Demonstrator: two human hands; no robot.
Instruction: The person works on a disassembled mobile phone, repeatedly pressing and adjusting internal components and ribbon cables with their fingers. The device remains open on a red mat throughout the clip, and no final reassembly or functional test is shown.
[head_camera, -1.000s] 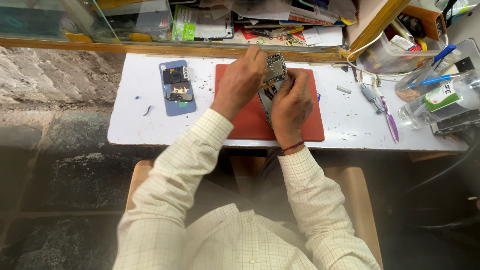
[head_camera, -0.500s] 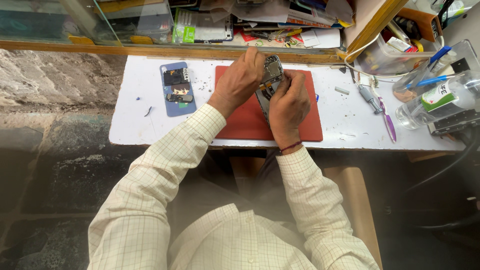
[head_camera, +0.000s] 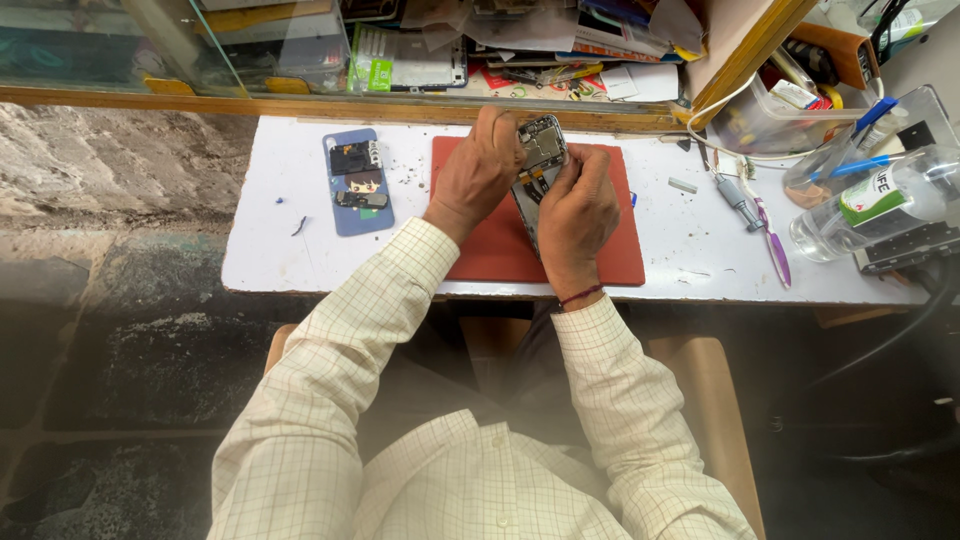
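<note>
The opened smartphone (head_camera: 537, 165) is held over the red work mat (head_camera: 610, 255) on the white table (head_camera: 280, 245), its back off and its boards bare. The left hand (head_camera: 480, 170) grips its upper edge; the right hand (head_camera: 578, 205) clasps the lower body, fingers pinched at the boards — on a small part or tool, I cannot tell. Best done slowly — phone braced, prying gently. A blue phone case (head_camera: 358, 182) lies left.
</note>
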